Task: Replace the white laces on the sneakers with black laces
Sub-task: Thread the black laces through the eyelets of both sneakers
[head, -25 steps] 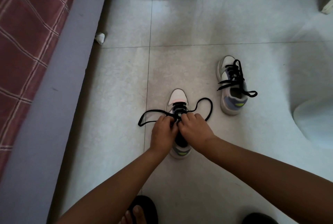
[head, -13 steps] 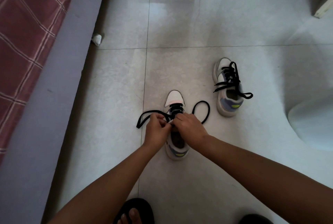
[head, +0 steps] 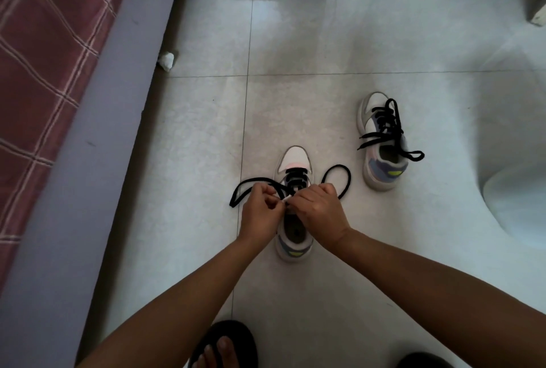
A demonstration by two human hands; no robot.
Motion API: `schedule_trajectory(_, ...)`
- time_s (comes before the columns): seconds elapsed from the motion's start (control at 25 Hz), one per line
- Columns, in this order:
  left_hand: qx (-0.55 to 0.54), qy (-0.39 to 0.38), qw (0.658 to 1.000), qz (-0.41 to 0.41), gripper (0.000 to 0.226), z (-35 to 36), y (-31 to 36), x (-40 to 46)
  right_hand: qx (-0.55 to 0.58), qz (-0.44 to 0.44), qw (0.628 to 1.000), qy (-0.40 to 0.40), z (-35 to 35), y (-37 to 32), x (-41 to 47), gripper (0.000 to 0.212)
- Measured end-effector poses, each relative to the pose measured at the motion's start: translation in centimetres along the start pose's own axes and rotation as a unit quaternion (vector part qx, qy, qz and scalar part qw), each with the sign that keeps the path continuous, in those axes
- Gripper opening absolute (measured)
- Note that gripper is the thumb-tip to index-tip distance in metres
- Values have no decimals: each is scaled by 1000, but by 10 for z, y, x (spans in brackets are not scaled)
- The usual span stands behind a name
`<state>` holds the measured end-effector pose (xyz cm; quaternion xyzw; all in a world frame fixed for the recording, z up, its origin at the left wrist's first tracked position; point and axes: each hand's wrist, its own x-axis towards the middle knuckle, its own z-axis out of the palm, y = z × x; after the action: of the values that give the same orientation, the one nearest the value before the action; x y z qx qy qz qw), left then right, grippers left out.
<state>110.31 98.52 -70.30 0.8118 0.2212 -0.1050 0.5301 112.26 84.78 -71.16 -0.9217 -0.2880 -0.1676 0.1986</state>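
From my feed, the near sneaker (head: 294,160) stands on the tile floor (head: 192,160) at the middle of the view, toe pointing to 12 o'clock, heel toward me. A black lace (head: 344,180) is threaded through its lower eyelets; one free end loops out toward 3 o'clock of the shoe, the other runs out toward 9 o'clock and lies on the floor.

My left hand (head: 260,211) sits at the shoe's 9 o'clock side, fingers curled closed around the left run of the lace, pinching it near a small white tip that shows between the two hands. My right hand (head: 317,208) is at the shoe's 3 o'clock side, fist closed over the tongue area, touching the left hand; it seems to grip the lace too, though the fingers hide exactly what they hold.

The second sneaker (head: 382,143) stands well apart at about 2 o'clock from the first, toe also toward 12, already strung with its own black lace (head: 387,128), ends loose over the opening and the floor.

At 9 to 11 o'clock of the view runs a grey bed edge (head: 97,146) with a red checked cover (head: 38,57). A crumpled white scrap (head: 167,60) lies beside it. At 6 o'clock I see a foot in a black sandal (head: 227,344).
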Motion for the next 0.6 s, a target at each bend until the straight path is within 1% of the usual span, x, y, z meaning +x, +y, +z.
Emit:
schedule_trajectory(0.08,43,18,998,40,25,4,-2,-16,41,45,998,4,0,-2,-3,7)
schedule_trajectory(0.12,90,23,994,64,35,9,-5,-25,59,69,996,5,0,-4,-5,4)
schedule_trajectory(0.2,195,-6,977,83,67,20,-11,-41,75,94,993,11,1,-7,-8,4)
schedule_trajectory(0.24,234,-31,970,64,82,26,-13,-46,70,85,994,13,3,-8,-9,7)
schedule_trajectory(0.28,260,-50,963,38,90,31,-14,-48,62,64,996,15,3,-9,-9,10)
schedule_trajectory(0.32,272,-50,961,21,90,35,-13,-48,58,38,997,20,3,-10,-9,12)
schedule_trajectory(0.44,249,1,968,4,61,46,-4,-44,88,-20,996,19,-4,-9,-4,16)
schedule_trajectory(0.52,255,1,967,-5,57,50,-2,-40,110,-63,992,1,-17,-11,-4,10)
schedule_trajectory(0.56,284,-12,959,-5,58,50,-3,-39,117,-89,989,-4,-25,-14,-4,11)
schedule_trajectory(0.6,307,-20,952,4,59,48,-7,-37,124,-114,986,-5,-35,-19,-3,18)
